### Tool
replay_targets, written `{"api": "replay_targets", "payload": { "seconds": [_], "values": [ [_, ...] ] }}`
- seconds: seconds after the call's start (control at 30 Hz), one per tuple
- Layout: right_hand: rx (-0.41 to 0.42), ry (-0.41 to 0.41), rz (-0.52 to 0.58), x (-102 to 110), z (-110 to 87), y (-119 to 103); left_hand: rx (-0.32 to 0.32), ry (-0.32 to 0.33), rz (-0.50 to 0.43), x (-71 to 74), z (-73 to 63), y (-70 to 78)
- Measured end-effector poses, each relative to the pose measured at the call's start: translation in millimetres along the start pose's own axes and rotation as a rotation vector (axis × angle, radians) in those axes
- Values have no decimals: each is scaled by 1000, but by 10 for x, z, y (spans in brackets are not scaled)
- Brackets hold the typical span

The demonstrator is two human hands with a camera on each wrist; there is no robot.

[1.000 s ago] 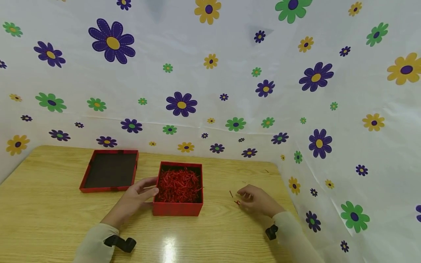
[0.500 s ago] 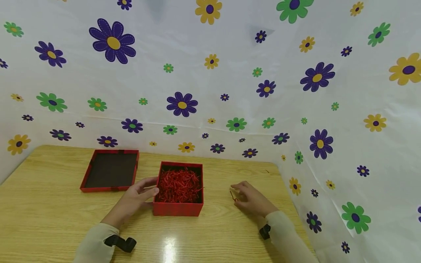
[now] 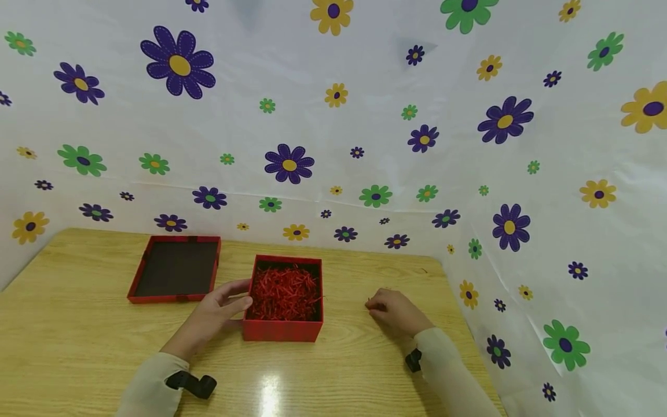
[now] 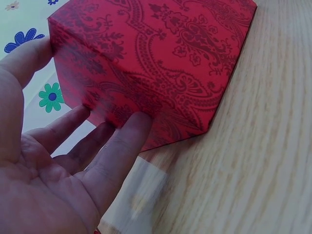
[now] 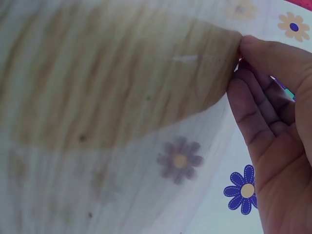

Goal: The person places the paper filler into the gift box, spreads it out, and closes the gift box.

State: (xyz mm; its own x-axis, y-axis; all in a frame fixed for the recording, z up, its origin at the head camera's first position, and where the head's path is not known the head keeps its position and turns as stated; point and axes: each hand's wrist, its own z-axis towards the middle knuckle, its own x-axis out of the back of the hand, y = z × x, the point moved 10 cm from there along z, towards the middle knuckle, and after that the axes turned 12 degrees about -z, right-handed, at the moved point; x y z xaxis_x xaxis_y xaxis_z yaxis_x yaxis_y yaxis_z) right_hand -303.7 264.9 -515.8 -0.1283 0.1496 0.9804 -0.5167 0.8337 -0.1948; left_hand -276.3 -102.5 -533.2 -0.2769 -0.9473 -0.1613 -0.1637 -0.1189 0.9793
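Observation:
A square red box (image 3: 282,331) with a dark inside holds red paper shreds (image 3: 286,292). My left hand (image 3: 221,307) rests its fingers against the box's left side; the left wrist view shows extended fingertips touching the patterned red wall (image 4: 165,53). To the right of the box, at the tabletop, my right hand (image 3: 398,311) has its thumb and fingertips together. A tiny bit of a red paper shred (image 3: 368,300) shows at those fingertips; most of it is hidden. In the right wrist view the thumb meets the fingers, with the shred barely visible.
The box's lid (image 3: 179,269), red-rimmed with a dark inside, lies upturned at the back left of the wooden table (image 3: 99,347). A thin dark shred (image 3: 424,270) lies near the back right. Flower-print sheeting (image 3: 333,127) stands behind and to the right.
My right hand has shifted left and drawn its fingertips together around loose red shreds that lay on the table. My left hand and the box have stayed in place.

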Motion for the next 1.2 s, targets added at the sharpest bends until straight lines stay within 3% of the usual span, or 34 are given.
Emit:
{"api": "replay_targets", "payload": {
  "seconds": [0.27,0.5,0.77,0.93,1.2],
  "values": [
    [-40,63,-31,68,26,40,11,-21,-78,-26,17,12],
    [-91,70,34,151,5,43,2,-15,-51,-22,16,40],
    [-50,164,57,409,45,-72,9,-7,-31,-8,17,31],
    [-7,250,113,655,132,-305,14,-5,-38,-8,12,22],
    [79,309,210,875,365,-865,9,-18,-74,-28,-7,14]
  ]
}}
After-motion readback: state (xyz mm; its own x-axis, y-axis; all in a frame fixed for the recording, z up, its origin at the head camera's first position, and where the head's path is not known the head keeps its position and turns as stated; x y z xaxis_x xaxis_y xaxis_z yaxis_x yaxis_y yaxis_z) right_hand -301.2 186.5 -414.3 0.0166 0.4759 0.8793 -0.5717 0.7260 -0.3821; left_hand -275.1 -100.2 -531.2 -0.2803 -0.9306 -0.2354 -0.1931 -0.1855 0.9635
